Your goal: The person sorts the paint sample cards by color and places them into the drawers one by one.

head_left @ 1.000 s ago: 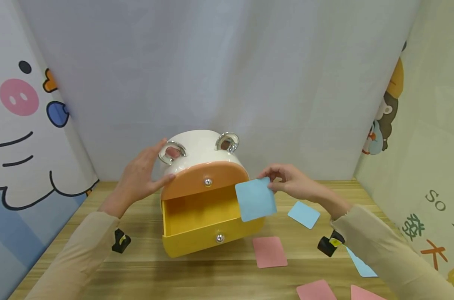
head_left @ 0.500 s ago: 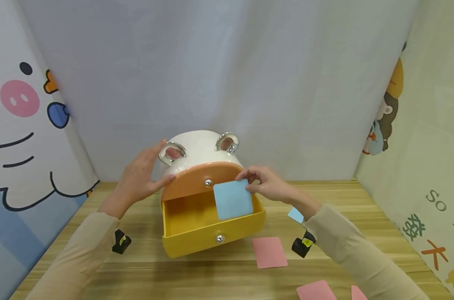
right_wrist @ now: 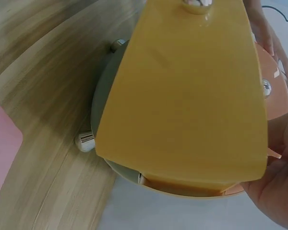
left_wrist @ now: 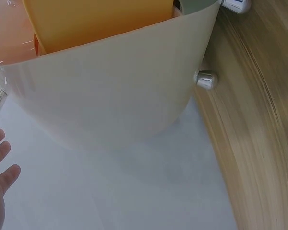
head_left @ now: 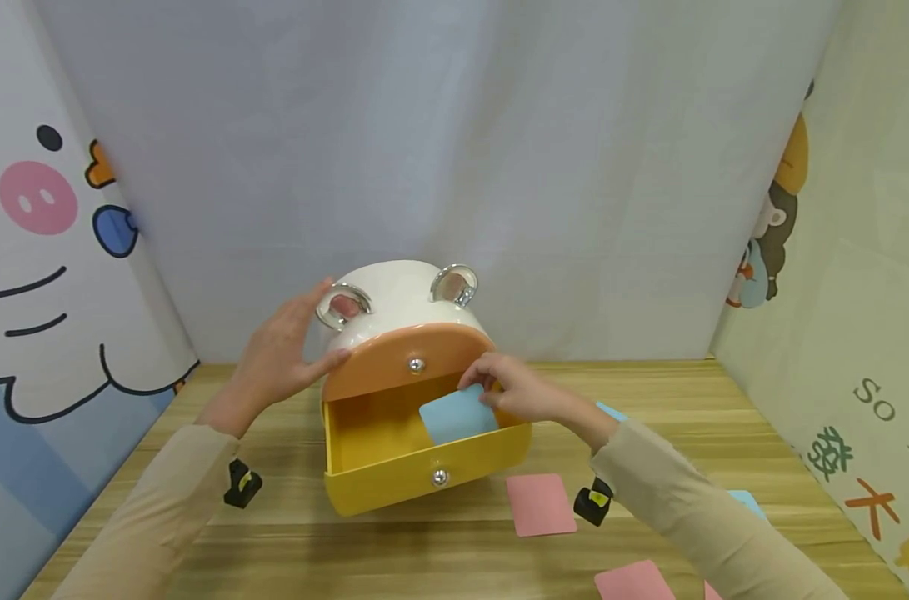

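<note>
At the left of the frame, a wall panel (head_left: 147,308) printed with a cartoon pig (head_left: 37,197) borders a wooden table (head_left: 274,550). At centre left, a person's left hand (head_left: 277,346), thumb and fingers spread wide, rests against a white cabinet (head_left: 397,287) bearing two chrome-rimmed ears (head_left: 344,306) and two round knobs (head_left: 440,477). At centre, the orange upper drawer (head_left: 372,372) is closed; the yellow lower drawer (head_left: 372,492) stands pulled out, its front hiding the bottom edge of a blue card (head_left: 457,417). Just right, the right hand (head_left: 517,387) pinches that card near its upper right corner, partly inside the drawer. At lower right, three pink cards (head_left: 541,505) lie on the table, one cut off; the right sleeve (head_left: 694,500) partly covers two more blue cards (head_left: 748,502), making three.
</note>
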Demonstrator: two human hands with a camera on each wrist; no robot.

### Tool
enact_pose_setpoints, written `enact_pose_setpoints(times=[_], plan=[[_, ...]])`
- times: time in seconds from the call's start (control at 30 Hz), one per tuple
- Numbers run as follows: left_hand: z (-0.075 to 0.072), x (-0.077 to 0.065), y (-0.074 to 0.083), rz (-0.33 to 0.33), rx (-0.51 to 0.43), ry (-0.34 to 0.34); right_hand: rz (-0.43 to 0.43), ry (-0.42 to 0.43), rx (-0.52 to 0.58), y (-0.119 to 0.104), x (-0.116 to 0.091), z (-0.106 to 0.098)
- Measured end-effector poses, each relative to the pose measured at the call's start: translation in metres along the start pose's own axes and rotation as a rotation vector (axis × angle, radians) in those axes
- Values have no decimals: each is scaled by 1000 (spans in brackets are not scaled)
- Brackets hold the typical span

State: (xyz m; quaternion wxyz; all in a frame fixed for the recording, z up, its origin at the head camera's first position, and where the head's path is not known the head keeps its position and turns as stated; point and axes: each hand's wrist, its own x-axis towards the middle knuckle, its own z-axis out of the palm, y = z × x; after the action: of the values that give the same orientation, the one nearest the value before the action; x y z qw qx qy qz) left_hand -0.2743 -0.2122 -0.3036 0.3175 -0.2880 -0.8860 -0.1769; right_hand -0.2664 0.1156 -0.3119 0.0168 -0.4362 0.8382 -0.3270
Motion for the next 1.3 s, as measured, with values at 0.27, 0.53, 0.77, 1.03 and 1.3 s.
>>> enact_pose_setpoints(times=[0.27,0.53,0.77,1.03,1.3], plan=[[1,0,0,-4,0,-4,13,-8,-83,-1,0,5],[0,0,1,1,-3,-2,-53,34,-105,0,0,1],[-1,-1,1,-7,0,-1,59,76,-61,0,-8,-22],[-2,-1,0,-11,7,-5,195,136,-6,44,-43,-52],[-2,0,1,-8,4,-7,361,164,-41,100,-96,-56]])
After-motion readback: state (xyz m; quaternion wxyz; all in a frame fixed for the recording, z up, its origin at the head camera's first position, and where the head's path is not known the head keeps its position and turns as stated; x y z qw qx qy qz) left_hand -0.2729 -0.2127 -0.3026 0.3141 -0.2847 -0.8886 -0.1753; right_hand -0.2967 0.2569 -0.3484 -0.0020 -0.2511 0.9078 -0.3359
